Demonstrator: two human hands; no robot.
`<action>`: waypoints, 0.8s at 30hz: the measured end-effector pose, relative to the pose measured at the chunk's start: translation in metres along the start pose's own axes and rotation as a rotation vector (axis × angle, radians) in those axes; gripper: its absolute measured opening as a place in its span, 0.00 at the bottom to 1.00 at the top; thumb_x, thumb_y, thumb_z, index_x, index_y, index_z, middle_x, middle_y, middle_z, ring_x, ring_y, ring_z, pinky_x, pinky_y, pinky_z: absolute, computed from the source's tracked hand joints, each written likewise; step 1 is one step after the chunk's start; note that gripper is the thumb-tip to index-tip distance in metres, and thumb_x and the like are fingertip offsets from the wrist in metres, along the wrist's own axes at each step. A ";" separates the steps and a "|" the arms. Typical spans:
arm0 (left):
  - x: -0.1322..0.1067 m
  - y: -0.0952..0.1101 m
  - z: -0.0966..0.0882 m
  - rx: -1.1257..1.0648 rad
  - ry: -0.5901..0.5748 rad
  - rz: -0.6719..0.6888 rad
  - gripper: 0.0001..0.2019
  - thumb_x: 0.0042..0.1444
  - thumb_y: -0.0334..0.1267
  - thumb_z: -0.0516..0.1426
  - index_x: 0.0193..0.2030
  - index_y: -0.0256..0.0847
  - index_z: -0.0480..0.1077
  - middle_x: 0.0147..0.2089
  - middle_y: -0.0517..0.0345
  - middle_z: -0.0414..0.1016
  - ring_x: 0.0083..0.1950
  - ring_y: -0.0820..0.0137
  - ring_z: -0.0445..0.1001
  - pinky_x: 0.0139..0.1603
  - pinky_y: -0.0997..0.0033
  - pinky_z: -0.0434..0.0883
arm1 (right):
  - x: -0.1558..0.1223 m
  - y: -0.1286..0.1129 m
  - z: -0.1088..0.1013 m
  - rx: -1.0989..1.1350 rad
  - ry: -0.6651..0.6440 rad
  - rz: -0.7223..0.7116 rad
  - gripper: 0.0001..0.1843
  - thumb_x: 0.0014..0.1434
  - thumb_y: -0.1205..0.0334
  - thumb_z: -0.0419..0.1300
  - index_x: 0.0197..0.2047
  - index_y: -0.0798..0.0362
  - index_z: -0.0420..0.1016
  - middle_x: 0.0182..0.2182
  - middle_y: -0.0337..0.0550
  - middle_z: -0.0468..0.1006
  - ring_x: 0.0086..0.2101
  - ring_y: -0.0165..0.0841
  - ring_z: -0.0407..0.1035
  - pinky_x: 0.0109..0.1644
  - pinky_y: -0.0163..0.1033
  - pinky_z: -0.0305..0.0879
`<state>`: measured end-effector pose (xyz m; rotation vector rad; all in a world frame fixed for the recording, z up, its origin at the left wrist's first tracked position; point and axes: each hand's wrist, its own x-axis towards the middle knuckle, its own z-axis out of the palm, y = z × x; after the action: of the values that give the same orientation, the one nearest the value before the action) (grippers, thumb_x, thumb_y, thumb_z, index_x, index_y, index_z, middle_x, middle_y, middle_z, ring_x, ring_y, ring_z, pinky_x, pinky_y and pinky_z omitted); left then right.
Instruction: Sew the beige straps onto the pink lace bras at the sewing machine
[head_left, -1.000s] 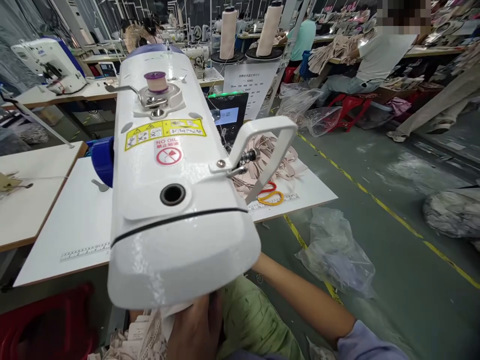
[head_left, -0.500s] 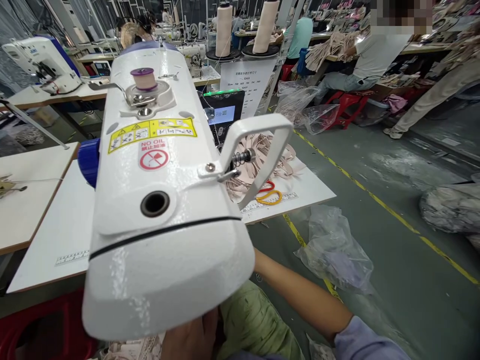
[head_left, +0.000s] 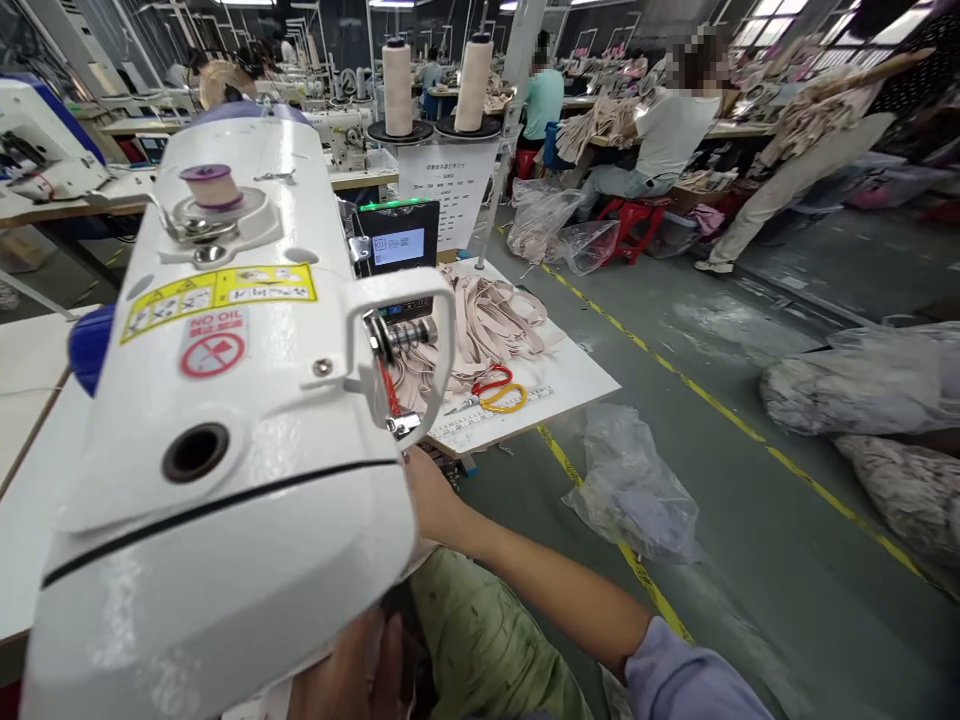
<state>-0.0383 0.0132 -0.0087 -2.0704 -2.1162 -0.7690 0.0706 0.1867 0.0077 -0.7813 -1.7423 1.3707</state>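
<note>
A white sewing machine fills the left of the view and covers much of both hands. Under its front end, at the bottom, part of my left hand shows beside a sliver of pale cloth; whether it holds the cloth is hidden. My right hand reaches in beside the machine's needle end, its fingers out of sight behind the housing. Pale pink straps lie heaped on the white table to the right of the machine. Scissors with red and yellow handles rest in front of the heap.
A control screen stands behind the machine, near two thread cones and a printed sheet. Plastic bags lie on the floor at right, by yellow tape. A seated person works farther back.
The view has shifted, so the machine sits farther left and more of the table shows. More of my right hand is visible beside the machine, and the scissors are now in fuller view.
</note>
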 end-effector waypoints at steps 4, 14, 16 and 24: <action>-0.002 -0.003 -0.001 0.123 -0.034 0.109 0.35 0.61 0.40 0.53 0.73 0.42 0.47 0.66 0.38 0.67 0.64 0.45 0.68 0.52 0.45 0.75 | -0.006 0.005 0.000 0.025 0.094 -0.054 0.08 0.59 0.59 0.60 0.41 0.51 0.74 0.44 0.45 0.72 0.36 0.34 0.67 0.42 0.40 0.66; 0.001 -0.006 -0.006 0.138 -0.038 0.156 0.34 0.62 0.39 0.53 0.73 0.38 0.47 0.61 0.36 0.72 0.54 0.50 0.77 0.47 0.55 0.78 | -0.017 0.016 -0.007 0.046 0.130 0.054 0.10 0.61 0.54 0.59 0.42 0.50 0.75 0.49 0.44 0.71 0.36 0.32 0.67 0.43 0.39 0.67; 0.003 -0.004 -0.006 0.132 -0.035 0.164 0.34 0.62 0.39 0.53 0.73 0.38 0.47 0.61 0.36 0.72 0.54 0.49 0.77 0.46 0.54 0.78 | -0.017 0.019 -0.007 0.079 0.134 0.043 0.09 0.61 0.55 0.59 0.41 0.50 0.75 0.49 0.45 0.71 0.36 0.32 0.67 0.43 0.38 0.66; 0.008 0.002 -0.006 0.138 -0.060 0.152 0.36 0.61 0.39 0.54 0.74 0.39 0.44 0.63 0.39 0.70 0.58 0.48 0.74 0.48 0.53 0.78 | -0.020 0.022 -0.007 0.111 0.131 0.043 0.11 0.63 0.52 0.57 0.42 0.50 0.74 0.47 0.45 0.71 0.37 0.33 0.66 0.42 0.39 0.66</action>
<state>-0.0383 0.0179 0.0001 -2.1735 -1.9509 -0.5326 0.0865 0.1788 -0.0171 -0.8320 -1.5432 1.4002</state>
